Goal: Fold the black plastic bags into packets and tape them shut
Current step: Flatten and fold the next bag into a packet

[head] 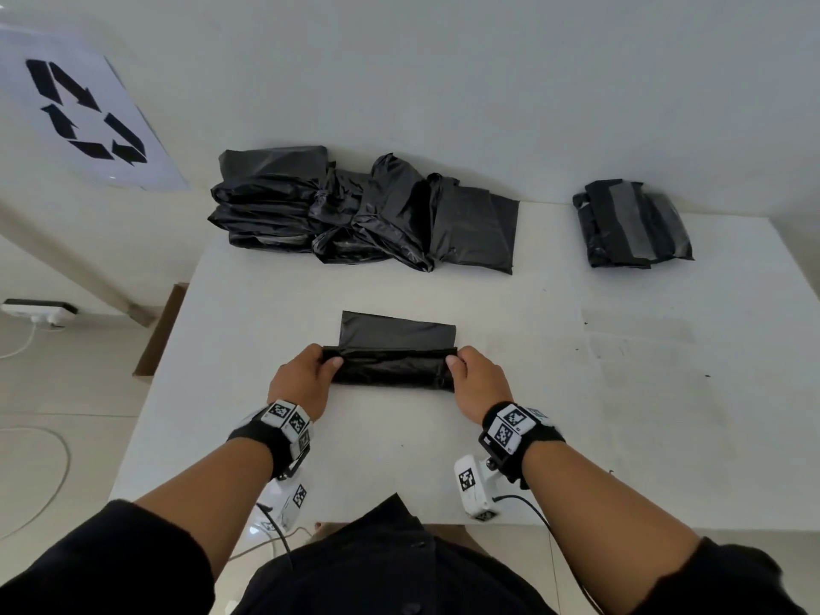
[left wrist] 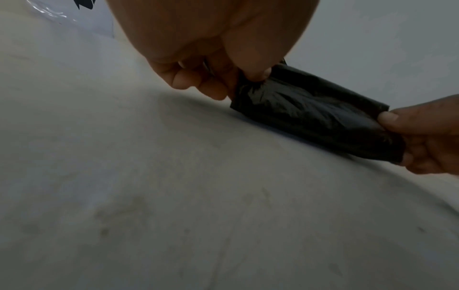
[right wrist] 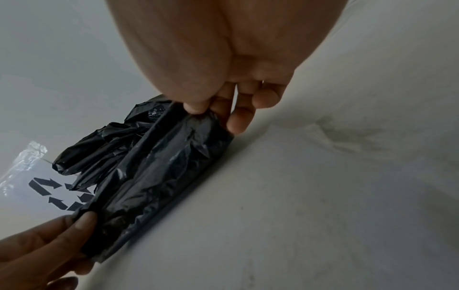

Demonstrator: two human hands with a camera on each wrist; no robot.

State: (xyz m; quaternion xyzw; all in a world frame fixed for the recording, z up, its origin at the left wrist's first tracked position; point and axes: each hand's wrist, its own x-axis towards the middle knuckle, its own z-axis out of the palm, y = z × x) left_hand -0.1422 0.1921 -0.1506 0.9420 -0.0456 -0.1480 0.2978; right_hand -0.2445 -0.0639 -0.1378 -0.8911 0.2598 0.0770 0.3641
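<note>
A black plastic bag [head: 392,368] lies folded into a narrow strip on the white table [head: 577,415], with a flat flap [head: 397,330] still spread beyond the fold. My left hand [head: 310,375] pinches the strip's left end between thumb and fingers. My right hand [head: 475,377] pinches its right end the same way. In the left wrist view the bag [left wrist: 315,115] is lifted slightly off the table between the left hand [left wrist: 223,78] and the right hand [left wrist: 417,137]. The right wrist view shows the crinkled bag [right wrist: 159,174] held by the right hand [right wrist: 218,109].
A heap of loose black bags [head: 355,210] lies at the table's far edge. A finished packet with grey tape [head: 632,224] lies far right. A clear bag with a recycling symbol [head: 84,113] hangs at the left. A cardboard piece [head: 162,330] leans beside the table.
</note>
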